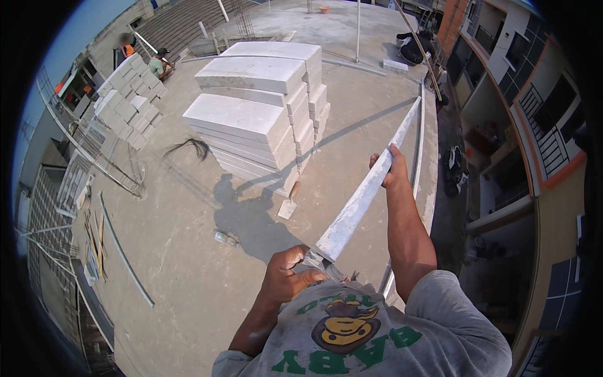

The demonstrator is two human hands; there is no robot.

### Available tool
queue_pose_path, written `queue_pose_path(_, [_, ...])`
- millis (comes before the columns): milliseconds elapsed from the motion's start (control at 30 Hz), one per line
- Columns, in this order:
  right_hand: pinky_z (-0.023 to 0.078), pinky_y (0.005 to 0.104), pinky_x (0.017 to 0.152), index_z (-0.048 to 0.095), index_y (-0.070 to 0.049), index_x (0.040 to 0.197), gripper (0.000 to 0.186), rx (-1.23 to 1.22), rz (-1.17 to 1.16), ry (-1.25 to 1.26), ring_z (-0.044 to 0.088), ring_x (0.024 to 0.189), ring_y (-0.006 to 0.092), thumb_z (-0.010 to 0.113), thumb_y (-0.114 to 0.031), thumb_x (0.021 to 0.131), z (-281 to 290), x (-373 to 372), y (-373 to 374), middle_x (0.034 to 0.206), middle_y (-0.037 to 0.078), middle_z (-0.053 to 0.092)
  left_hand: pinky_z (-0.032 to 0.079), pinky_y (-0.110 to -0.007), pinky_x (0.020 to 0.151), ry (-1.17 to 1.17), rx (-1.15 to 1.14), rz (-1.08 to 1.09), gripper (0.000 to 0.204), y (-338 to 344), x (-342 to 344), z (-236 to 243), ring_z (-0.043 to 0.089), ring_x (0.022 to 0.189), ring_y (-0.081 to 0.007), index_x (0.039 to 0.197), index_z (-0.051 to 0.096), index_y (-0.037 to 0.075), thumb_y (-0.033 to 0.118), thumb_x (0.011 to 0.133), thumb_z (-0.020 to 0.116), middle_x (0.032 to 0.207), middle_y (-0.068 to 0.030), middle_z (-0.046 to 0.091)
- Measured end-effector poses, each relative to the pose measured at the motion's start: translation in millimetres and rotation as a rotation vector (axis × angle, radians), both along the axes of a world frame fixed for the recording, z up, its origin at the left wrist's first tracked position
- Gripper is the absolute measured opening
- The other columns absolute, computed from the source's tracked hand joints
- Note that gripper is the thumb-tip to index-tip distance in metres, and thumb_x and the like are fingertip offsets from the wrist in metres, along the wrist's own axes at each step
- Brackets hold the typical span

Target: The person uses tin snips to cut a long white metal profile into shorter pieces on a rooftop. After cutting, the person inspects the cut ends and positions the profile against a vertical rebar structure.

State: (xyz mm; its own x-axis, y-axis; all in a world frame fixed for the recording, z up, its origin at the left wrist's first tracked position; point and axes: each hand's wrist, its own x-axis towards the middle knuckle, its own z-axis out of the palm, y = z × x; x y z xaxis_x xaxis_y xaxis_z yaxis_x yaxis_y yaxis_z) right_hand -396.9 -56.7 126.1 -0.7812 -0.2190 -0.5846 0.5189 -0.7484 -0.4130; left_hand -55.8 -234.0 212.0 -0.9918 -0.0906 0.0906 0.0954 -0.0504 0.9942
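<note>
A long, straight metal bar (367, 199), dull silver with white smears, runs from in front of my belly toward the far right. Around its middle, my right hand (394, 166) is closed with the arm stretched out. My left hand (291, 275) is curled at the bar's near end, thumb pointing right. Beside those fingers a small crumpled whitish piece shows at the bar's end; what it is I cannot make out. Ahead of the bar and to its left stands a stack of white blocks (242, 116), with a small flat pale piece (287, 209) at its foot.
Past the right slab edge (429, 207) lies a drop to a lower passage. A plastic bottle (226, 239) lies on the concrete. A curved pipe (122, 251) and wooden strips (96, 242) are at left. More blocks (129, 100) and several people are farther off.
</note>
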Motion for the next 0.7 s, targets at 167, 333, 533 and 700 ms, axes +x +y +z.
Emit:
queue_pose_path(167, [0.054, 0.0416, 0.065, 0.038, -0.006, 0.121, 0.046, 0.046, -0.027, -0.004, 0.057, 0.073, 0.0294, 0.055, -0.04, 0.095, 2.4, -2.0, 2.0, 0.089, 0.017, 0.051, 0.051, -0.029, 0.064, 0.159, -0.309, 0.045, 0.03, -1.1, -5.9, 6.8, 0.068, 0.073, -0.0171, 0.091, 0.068, 0.0, 0.023, 0.076, 0.081, 0.078, -0.0108, 0.07])
queue_pose_path(333, [0.054, 0.043, 0.064, 0.04, -0.007, 0.12, 0.042, 0.077, -0.028, 0.025, 0.057, 0.071, 0.0284, 0.054, -0.038, 0.095, 10.1, -9.6, 5.2, 0.09, 0.016, 0.052, 0.048, -0.029, 0.066, 0.25, -0.398, 0.2, 0.042, 13.4, -14.2, 9.0, 0.064, 0.071, -0.0161, 0.09, 0.065, -0.001, 0.034, 0.075, 0.082, 0.078, -0.0088, 0.067])
queue_pose_path(533, [0.053, 0.0394, 0.057, 0.042, -0.008, 0.111, 0.041, 0.106, -0.083, 0.031, 0.058, 0.069, 0.0282, 0.06, -0.04, 0.092, 17.9, -17.1, 7.8, 0.084, 0.014, 0.053, 0.048, -0.033, 0.058, 0.484, -0.47, 0.315, 0.039, 24.3, -26.3, 15.1, 0.062, 0.064, -0.0264, 0.084, 0.065, 0.001, 0.034, 0.072, 0.082, 0.075, -0.011, 0.064])
queue_pose_path(700, [0.054, 0.0389, 0.058, 0.041, -0.007, 0.112, 0.043, 0.092, -0.047, 0.053, 0.058, 0.069, 0.0274, 0.06, -0.04, 0.092, 16.8, -16.2, 2.6, 0.084, 0.015, 0.052, 0.047, -0.034, 0.058, 0.495, -0.515, 0.337, 0.042, 17.4, -28.6, 11.5, 0.06, 0.062, -0.0265, 0.084, 0.064, 0.002, 0.036, 0.07, 0.084, 0.074, -0.0114, 0.063])
